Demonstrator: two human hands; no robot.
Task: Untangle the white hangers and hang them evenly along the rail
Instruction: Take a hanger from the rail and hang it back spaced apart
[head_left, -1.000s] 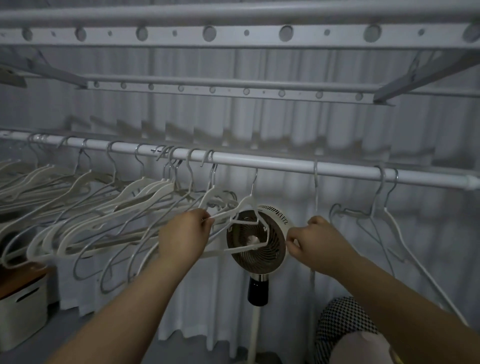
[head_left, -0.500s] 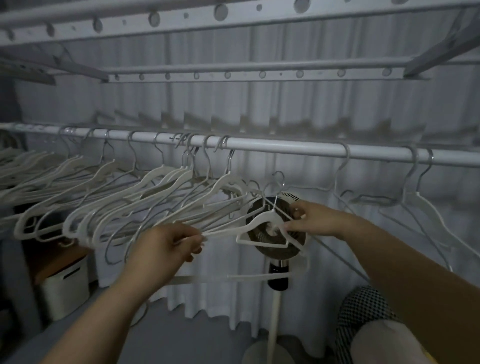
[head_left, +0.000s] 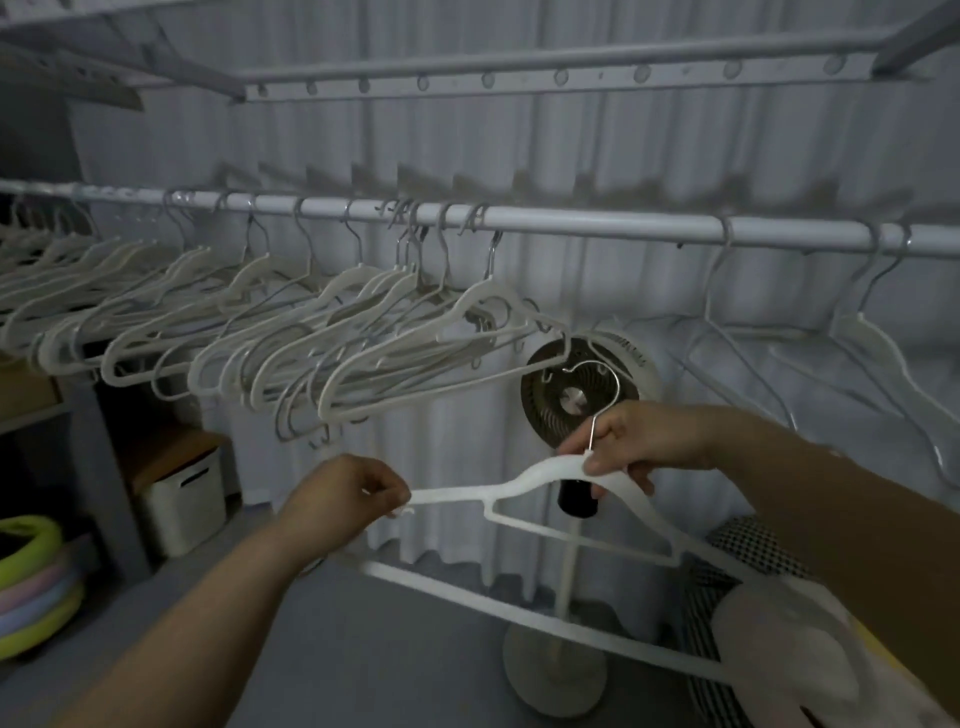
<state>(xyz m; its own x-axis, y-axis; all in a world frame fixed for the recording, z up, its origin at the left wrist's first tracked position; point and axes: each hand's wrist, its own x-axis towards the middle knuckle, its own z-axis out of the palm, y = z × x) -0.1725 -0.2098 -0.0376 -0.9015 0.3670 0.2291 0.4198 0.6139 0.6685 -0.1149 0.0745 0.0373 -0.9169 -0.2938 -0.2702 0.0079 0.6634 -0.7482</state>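
Below the rail, 1 white hanger is held free of it. The left hand pinches its tip and the right hand grips its neck. Tangled hangers crowd the rail's left stretch, and 2 more hangers hang at its right. A fan stands behind, beneath the rail.
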